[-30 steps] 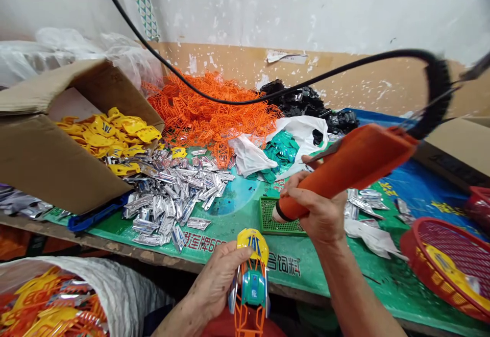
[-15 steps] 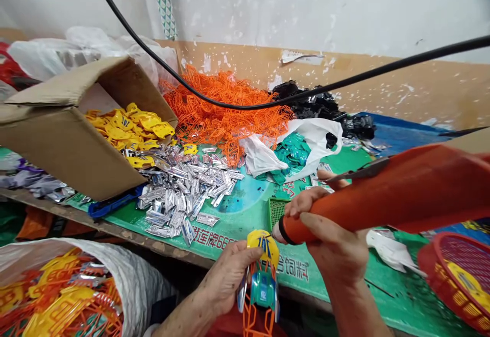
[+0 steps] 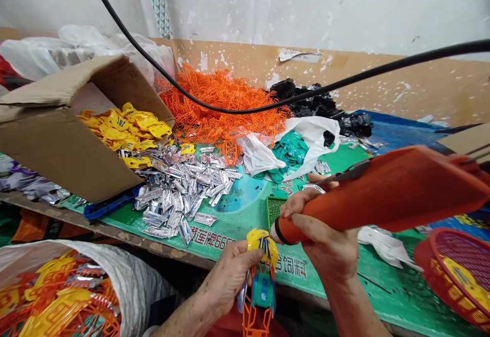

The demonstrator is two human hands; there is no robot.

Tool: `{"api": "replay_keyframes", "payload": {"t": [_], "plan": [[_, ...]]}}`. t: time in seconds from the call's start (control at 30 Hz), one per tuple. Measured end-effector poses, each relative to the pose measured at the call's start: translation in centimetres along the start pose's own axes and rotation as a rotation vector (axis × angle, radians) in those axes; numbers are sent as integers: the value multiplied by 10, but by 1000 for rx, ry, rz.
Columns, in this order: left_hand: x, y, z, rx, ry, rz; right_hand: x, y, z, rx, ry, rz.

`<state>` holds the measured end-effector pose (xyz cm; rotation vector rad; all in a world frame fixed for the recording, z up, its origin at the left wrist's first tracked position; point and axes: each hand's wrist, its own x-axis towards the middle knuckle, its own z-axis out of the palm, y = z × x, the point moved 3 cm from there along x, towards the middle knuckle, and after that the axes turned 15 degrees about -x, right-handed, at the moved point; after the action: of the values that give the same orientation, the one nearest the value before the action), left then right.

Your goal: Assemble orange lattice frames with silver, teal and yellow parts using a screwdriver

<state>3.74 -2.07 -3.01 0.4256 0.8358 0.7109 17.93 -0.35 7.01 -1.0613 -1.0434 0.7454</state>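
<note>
My left hand point(image 3: 229, 275) is closed round a toy car body point(image 3: 263, 290) at the near edge of the table. The car has a yellow front piece with blue markings, an orange lattice frame, a green middle and silver sides. My right hand point(image 3: 325, 235) is wrapped round an orange-covered power screwdriver point(image 3: 375, 194), held slanting with its back end up to the right. Its pale nose meets the right edge of the yellow piece; the bit itself cannot be made out.
Silver parts point(image 3: 179, 189) lie before a cardboard box point(image 3: 69, 148) of yellow parts point(image 3: 126, 127). Behind are piles of orange frames point(image 3: 222, 107) and black parts point(image 3: 310, 99). A white bag point(image 3: 260, 155), green basket point(image 3: 273, 212), red basket point(image 3: 436, 270) and filled sack point(image 3: 133, 281) stand around. A black cable point(image 3: 229, 111) hangs across.
The screwdriver has come down and left from above the table, tilting flatter, until its nose is at the yellow piece. My left hand keeps hold of the car body. The view shifted slightly.
</note>
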Motion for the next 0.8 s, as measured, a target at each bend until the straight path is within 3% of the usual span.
{"api": "replay_keyframes", "payload": {"t": [0.5, 0.67, 0.8], "plan": [[-8, -2, 1, 129, -11, 119, -12, 5, 3, 31, -12, -19], [-7, 0, -2, 90, -19, 132, -7, -6, 3, 78, -3, -42], [-5, 3, -3, -28, 17, 99, 9, -11, -11, 58, 123, -78]]}}
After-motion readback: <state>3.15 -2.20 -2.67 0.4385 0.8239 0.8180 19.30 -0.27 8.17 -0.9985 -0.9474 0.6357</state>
